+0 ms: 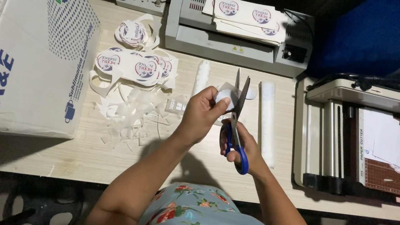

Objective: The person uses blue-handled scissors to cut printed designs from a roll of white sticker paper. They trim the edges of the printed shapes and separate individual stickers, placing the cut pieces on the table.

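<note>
My left hand (201, 113) pinches a small white paper piece with a round printed sticker (225, 95) over the middle of the wooden table (87, 156). My right hand (245, 142) grips blue-handled scissors (236, 129), fingers through the loops. The blades point away from me and are parted around the right edge of the paper piece. A pile of cut round stickers (137, 64) lies to the left of my hands, with white paper trimmings (131, 112) below it.
A large white cardboard box (29, 51) stands at the left. A grey laminator (229, 38) holding printed sheets (248, 16) sits at the back. A paper cutter (364, 135) is at the right. Two white plastic strips (267, 118) lie near my hands.
</note>
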